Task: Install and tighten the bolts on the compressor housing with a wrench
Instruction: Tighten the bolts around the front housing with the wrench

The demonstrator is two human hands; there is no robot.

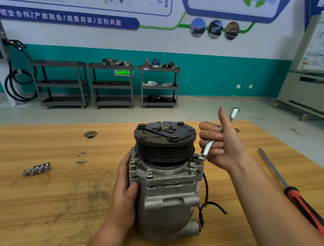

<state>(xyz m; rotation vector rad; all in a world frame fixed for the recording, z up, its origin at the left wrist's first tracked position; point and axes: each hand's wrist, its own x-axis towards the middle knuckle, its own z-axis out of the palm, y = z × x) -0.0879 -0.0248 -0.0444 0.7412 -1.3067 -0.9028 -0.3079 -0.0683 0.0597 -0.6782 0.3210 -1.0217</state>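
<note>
Four bolts (149,172) sit in the compressor housing (163,196), between the hands. The left hand (123,186) grips its side. The right hand (219,147) holds the wrench (207,147), fingers curled, on the bolt nearest it. Loose bolts (36,168) lie well out past the left hand, so I think some tightening and fitting is left.

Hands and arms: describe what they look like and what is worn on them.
The left hand and right hand are bare: no gloves, rings or watch. Both forearms are bare too, no sleeve in view. Dark grime marks the right hand's fingers.
</note>
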